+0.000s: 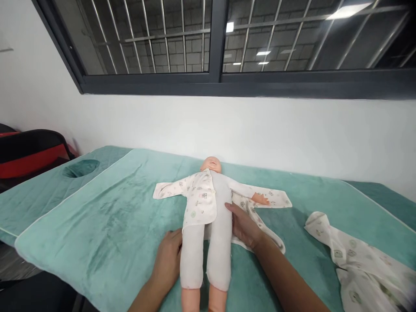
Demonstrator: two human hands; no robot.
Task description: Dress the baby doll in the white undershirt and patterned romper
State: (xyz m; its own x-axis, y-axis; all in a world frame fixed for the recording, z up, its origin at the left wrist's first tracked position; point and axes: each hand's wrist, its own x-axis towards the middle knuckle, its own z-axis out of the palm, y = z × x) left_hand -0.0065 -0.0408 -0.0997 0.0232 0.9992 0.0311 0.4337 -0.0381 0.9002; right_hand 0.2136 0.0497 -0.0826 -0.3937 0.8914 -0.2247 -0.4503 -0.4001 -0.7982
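Note:
A baby doll (211, 225) with a white cloth body lies on its back on a teal towel (107, 221), head toward the wall. A printed white baby jacket (199, 197) is spread under it, one front panel folded over its chest, the other panel lying open at the doll's side. My left hand (167, 258) rests flat against the doll's thigh on the left, fingers stretched out. My right hand (243, 225) lies open on the unfolded jacket panel, fingertips touching the doll's hip.
A second printed white garment (354, 260) lies crumpled at the right on the towel. The padded table has a round face hole (81, 167) at the left. A red and black chair (29, 156) stands beyond the left end. A white wall and barred window stand behind.

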